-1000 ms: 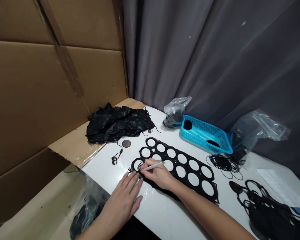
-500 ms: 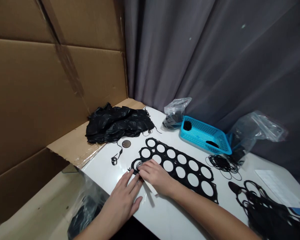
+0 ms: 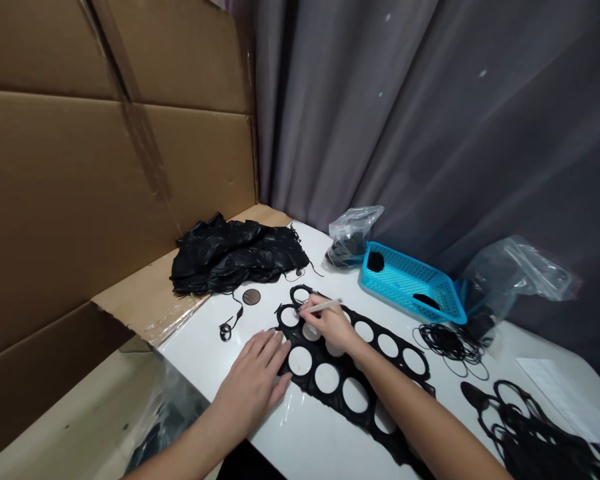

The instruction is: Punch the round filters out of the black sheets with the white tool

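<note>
A black rubbery sheet [image 3: 319, 353] with rows of round holes lies on the white table. My left hand [image 3: 255, 377] rests flat at the sheet's left end, fingers stretched out and holding nothing. In the fingers of my right hand [image 3: 329, 325] is a slim white pen-like tool [image 3: 330, 305], its tip end at the rim of a hole near the far left corner. The tool's exact kind cannot be made out. Beyond my left hand lie a dark round disc [image 3: 251, 297] and a curled black scrap [image 3: 225, 331].
A crumpled black pile [image 3: 237, 257] lies at the back left by a cardboard box [image 3: 195, 153]. Behind the sheet stand a blue basket [image 3: 400, 283] and clear bags [image 3: 353, 230]. Thin black rings [image 3: 450, 342], a paper [image 3: 555, 393] and black cut-out scraps [image 3: 535, 433] lie right.
My right hand has moved away from my left, to a hole farther back, and the white tool now points up. The sheet has shifted and turned nearer to me. My left hand stays flat.
</note>
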Available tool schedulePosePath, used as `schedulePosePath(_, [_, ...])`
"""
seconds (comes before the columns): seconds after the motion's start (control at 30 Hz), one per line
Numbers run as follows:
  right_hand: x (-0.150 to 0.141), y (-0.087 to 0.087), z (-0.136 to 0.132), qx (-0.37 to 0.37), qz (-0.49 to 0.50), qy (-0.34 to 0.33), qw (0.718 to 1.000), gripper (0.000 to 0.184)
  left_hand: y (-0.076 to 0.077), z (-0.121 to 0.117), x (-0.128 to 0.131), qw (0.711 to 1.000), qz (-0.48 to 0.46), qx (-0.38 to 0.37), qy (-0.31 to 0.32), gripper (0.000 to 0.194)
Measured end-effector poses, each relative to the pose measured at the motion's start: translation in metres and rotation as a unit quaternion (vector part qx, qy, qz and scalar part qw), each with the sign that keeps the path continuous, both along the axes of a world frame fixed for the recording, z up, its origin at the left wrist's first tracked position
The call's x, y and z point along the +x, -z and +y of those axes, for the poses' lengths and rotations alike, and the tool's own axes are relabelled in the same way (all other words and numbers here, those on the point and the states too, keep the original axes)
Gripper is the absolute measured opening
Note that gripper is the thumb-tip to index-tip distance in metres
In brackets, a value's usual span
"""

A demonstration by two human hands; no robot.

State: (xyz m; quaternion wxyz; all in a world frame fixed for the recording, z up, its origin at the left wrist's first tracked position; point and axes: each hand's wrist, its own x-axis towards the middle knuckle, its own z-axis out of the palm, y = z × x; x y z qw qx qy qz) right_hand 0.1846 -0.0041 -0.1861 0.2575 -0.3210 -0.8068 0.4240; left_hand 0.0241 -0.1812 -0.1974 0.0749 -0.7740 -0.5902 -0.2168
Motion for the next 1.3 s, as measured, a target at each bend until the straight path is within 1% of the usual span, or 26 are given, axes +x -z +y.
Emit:
schedulePosePath(0.1, [-0.005, 0.005, -0.014, -0.019, 0.002, -0.047, 0.999, 0.014, 0.01, 0.016, 0.0, 1.0, 0.02, 0.002, 0.02, 0.039])
schedulePosePath(0.17, [-0.005, 0.008, -0.017, -0.016, 0.001, -0.06, 0.998, 0.014, 0.017, 0.02, -0.001, 0.999, 0.029, -0.008, 0.028, 0.04])
schedulePosePath(0.23, [-0.005, 0.009, -0.016, -0.007, -0.003, -0.065, 0.998, 0.014, 0.02, 0.019, -0.001, 0.999, 0.029, -0.015, 0.031, 0.041])
schedulePosePath(0.4, [-0.005, 0.009, -0.011, 0.016, -0.001, -0.08, 0.997, 0.014, 0.017, 0.017, -0.002, 0.999, 0.009, -0.034, 0.041, 0.045])
schedulePosePath(0.5, [-0.003, 0.009, -0.012, 0.044, -0.013, -0.099, 0.994, 0.014, 0.015, 0.019, -0.002, 0.998, -0.003, -0.055, 0.041, 0.045])
schedulePosePath(0.57, [-0.001, 0.009, -0.016, 0.089, -0.034, -0.113, 0.989, 0.014, 0.014, 0.02, -0.003, 0.997, -0.006, -0.063, 0.039, 0.045])
schedulePosePath(0.63, [-0.002, 0.009, -0.021, 0.176, -0.072, -0.13, 0.973, 0.012, 0.012, 0.02, -0.003, 0.997, -0.007, -0.07, 0.039, 0.046])
schedulePosePath(0.73, [-0.007, 0.008, -0.021, 0.324, -0.154, -0.161, 0.919, 0.01, 0.007, 0.021, -0.002, 0.996, -0.014, -0.083, 0.04, 0.042])
schedulePosePath(0.77, [-0.01, 0.007, -0.016, 0.355, -0.178, -0.155, 0.905, 0.01, 0.005, 0.022, -0.002, 0.995, -0.014, -0.086, 0.041, 0.041])
schedulePosePath(0.8, [-0.012, 0.006, -0.007, 0.371, -0.196, -0.132, 0.898, 0.01, 0.004, 0.022, -0.002, 0.995, -0.013, -0.087, 0.041, 0.039])
schedulePosePath(0.83, [-0.014, 0.004, 0.003, 0.376, -0.208, -0.091, 0.898, 0.01, 0.003, 0.023, -0.002, 0.995, -0.012, -0.086, 0.042, 0.039])
schedulePosePath(0.9, [-0.014, 0.0, 0.029, 0.361, -0.218, 0.028, 0.906, 0.011, 0.002, 0.023, -0.002, 0.996, -0.009, -0.083, 0.043, 0.039])
schedulePosePath(0.97, [-0.007, -0.005, 0.052, 0.332, -0.202, 0.137, 0.911, 0.011, 0.002, 0.023, -0.003, 0.996, -0.01, -0.082, 0.04, 0.039])
schedulePosePath(1.0, [-0.001, -0.007, 0.059, 0.314, -0.183, 0.17, 0.916, 0.011, 0.003, 0.022, -0.003, 0.996, -0.011, -0.082, 0.039, 0.04])
schedulePosePath(1.03, [0.005, -0.008, 0.063, 0.293, -0.156, 0.184, 0.925, 0.012, 0.004, 0.022, -0.004, 0.996, -0.011, -0.083, 0.037, 0.04])
schedulePosePath(1.1, [0.018, -0.009, 0.058, 0.236, -0.093, 0.166, 0.953, 0.012, 0.005, 0.022, -0.005, 0.996, -0.012, -0.081, 0.037, 0.04])
schedulePosePath(1.17, [0.029, -0.007, 0.041, 0.161, -0.046, 0.116, 0.979, 0.013, 0.007, 0.024, -0.006, 0.996, -0.013, -0.078, 0.037, 0.041])
schedulePosePath(1.23, [0.037, -0.004, 0.018, 0.092, -0.037, 0.072, 0.992, 0.014, 0.008, 0.027, -0.005, 0.996, -0.016, -0.077, 0.041, 0.044])
schedulePosePath(1.3, [0.042, -0.002, -0.004, 0.044, -0.046, 0.043, 0.997, 0.014, 0.008, 0.03, -0.003, 0.995, -0.017, -0.083, 0.061, 0.046])
